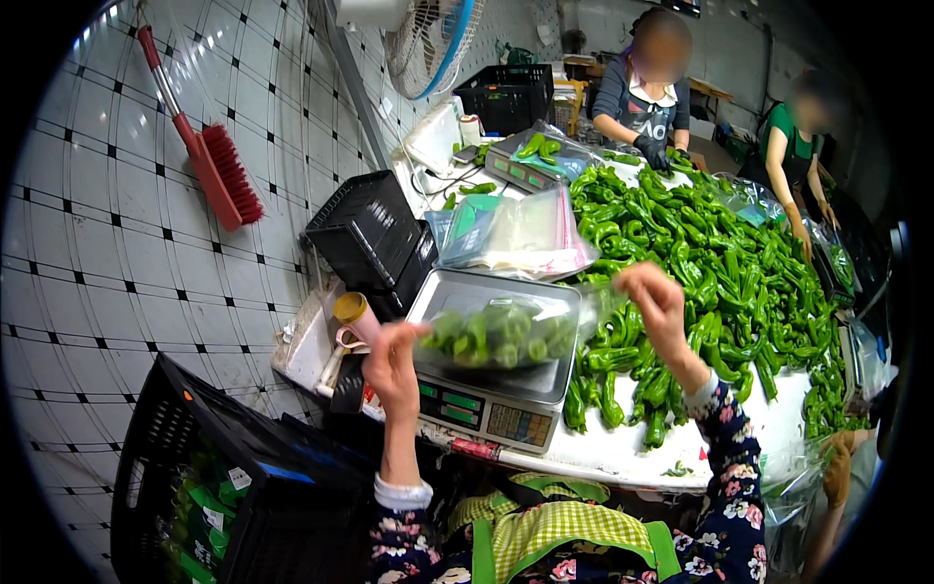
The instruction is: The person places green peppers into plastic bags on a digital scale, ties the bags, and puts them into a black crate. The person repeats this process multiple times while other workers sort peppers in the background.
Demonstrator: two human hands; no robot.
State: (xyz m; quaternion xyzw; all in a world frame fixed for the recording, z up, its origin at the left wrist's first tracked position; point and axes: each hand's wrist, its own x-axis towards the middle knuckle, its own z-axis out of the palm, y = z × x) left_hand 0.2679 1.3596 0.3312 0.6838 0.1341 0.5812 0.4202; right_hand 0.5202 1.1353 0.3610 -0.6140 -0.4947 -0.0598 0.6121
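Observation:
A clear plastic bag of green peppers [503, 339] is stretched between my two hands, over the steel pan of a digital weighing scale [543, 379]. It is blurred, and I cannot tell whether it touches the pan. My left hand [394, 369] pinches the bag's left end. At the right, my right hand [657, 310] grips the loose film of the other end. Beyond the scale lies a stack of flat clear plastic bags [511, 226]. A large heap of loose green peppers [678, 255] spreads over the white table [606, 456], right beside the scale.
Black plastic crates [365, 233] and a pink mug [354, 317] stand left of the scale. A black crate [255, 467] with packed bags sits lower left. Two co-workers [642, 95] stand across the heap, near another scale [522, 164]. A gloved hand [839, 467] shows at right.

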